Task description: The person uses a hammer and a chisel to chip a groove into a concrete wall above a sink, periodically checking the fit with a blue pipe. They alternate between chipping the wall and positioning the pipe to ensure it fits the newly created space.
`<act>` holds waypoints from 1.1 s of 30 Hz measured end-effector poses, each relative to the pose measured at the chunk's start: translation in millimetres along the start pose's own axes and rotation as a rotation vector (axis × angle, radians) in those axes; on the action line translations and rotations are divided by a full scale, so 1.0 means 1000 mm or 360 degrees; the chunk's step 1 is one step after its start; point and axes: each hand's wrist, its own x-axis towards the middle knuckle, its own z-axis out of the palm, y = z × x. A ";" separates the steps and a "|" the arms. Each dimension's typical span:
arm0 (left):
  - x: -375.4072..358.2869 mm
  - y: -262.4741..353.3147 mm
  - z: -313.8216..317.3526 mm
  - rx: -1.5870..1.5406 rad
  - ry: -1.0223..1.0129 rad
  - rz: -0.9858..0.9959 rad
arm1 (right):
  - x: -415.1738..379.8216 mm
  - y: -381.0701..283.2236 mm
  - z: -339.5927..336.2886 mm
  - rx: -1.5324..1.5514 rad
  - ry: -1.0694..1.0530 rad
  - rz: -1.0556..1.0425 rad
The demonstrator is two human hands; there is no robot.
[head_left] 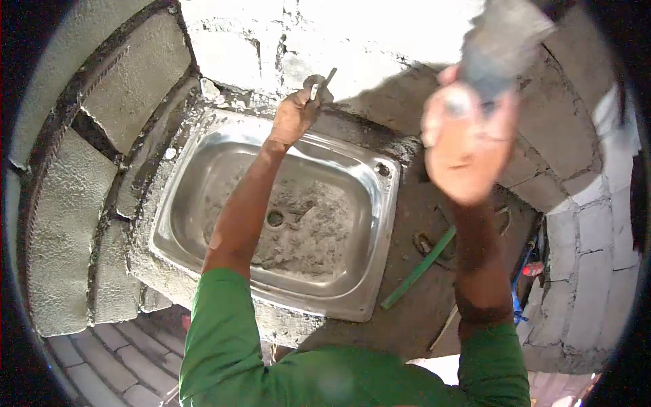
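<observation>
At the back rim of a steel sink, my left hand is closed around a short, chisel-like metal rod. One end of the rod sticks out toward the upper right, close to the block wall. Raised on the right side, my right hand is smeared by motion. Its fingers wrap around a grey, blocky tool, too blurred to name. Grey rubble and dust cover much of the sink's bottom, around the drain.
A rough block wall rises behind the sink, with broken mortar along its foot. Right of the sink, a green strip lies on the dusty counter. A red-capped object and blue items are at the far right.
</observation>
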 end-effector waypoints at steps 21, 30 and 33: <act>0.011 -0.005 -0.006 0.0715 0.0035 -0.0058 | -0.028 0.090 0.030 -0.1049 -0.0987 0.0438; 0.045 0.041 -0.035 0.0155 0.0156 -0.0299 | -0.006 0.023 -0.038 -0.0444 -0.0391 0.0641; 0.048 0.055 -0.037 -0.0033 0.0188 -0.0216 | -0.015 0.034 -0.054 -0.0392 -0.0298 0.0670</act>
